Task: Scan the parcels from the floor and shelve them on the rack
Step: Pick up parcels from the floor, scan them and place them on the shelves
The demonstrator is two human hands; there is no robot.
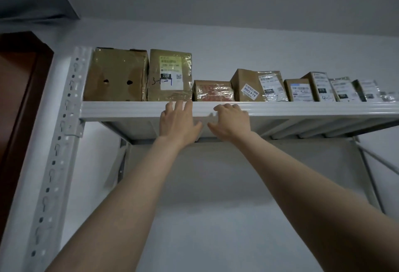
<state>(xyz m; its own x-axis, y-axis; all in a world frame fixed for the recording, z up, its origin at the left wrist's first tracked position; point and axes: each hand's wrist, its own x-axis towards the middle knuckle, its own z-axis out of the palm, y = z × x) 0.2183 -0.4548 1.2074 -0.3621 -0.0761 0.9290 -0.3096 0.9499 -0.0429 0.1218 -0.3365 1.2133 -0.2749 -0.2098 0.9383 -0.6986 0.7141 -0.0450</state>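
Several cardboard parcels stand in a row on the top shelf (129, 108) of a white metal rack. A low flat parcel (212, 90) with a red printed face sits between a tall labelled box (170, 75) and a tilted box (257, 86). Both my arms reach up to the shelf's front edge just below the low parcel. My left hand (178, 120) has straight, spread fingers, its tips at the foot of the tall box. My right hand (232, 120) lies over the shelf edge with loosely bent fingers. Neither hand holds anything.
A large brown box (115, 75) with two holes stands at the shelf's left end beside the perforated upright (64, 120). More labelled parcels (323, 88) line the shelf to the right. A dark wooden door frame (19, 99) is at the left, a white wall behind.
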